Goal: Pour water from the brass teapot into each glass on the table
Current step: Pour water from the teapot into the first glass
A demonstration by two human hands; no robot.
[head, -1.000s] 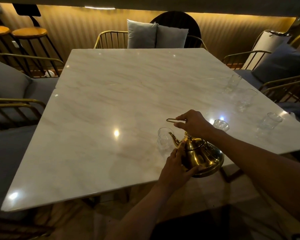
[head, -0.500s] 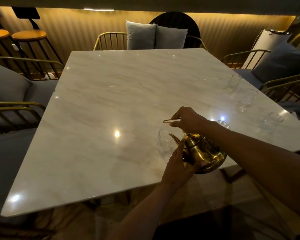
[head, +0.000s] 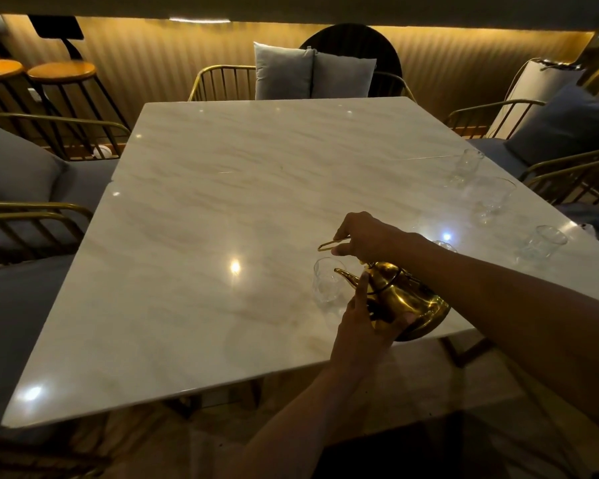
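Teapot of polished brass, round-bellied with a curved spout (head: 400, 300), hangs tilted above the near edge of the pale veined marble table (head: 222, 202), its spout tip just over the rim of the nearest clear glass tumbler (head: 327, 280). The right hand (head: 367, 236) pinches the thin brass wire handle (head: 331, 244) between thumb and fingers from above. The left hand (head: 362, 323) wraps the pot's belly from below, thumb tucked beneath and the forefinger stretched up along the side beside the spout. No stream of water is visible in this dim light, and whether the tumbler holds any cannot be told.

A second glass (head: 445, 246) peeks out behind the right forearm; three more stand well apart toward the right edge: one near the corner (head: 542, 242), a wider one (head: 490, 202) and the farthest (head: 467, 165). Grey cushions (head: 312, 74) and brass-framed chairs (head: 222, 83) ring the table.

The step in hand seems to be filling the first glass. To do it well, the left hand should raise the base slowly while the right keeps the handle steady, holding the spout over the tumbler's middle, since the light glass would likely tip if nudged. Level the pot before moving on.
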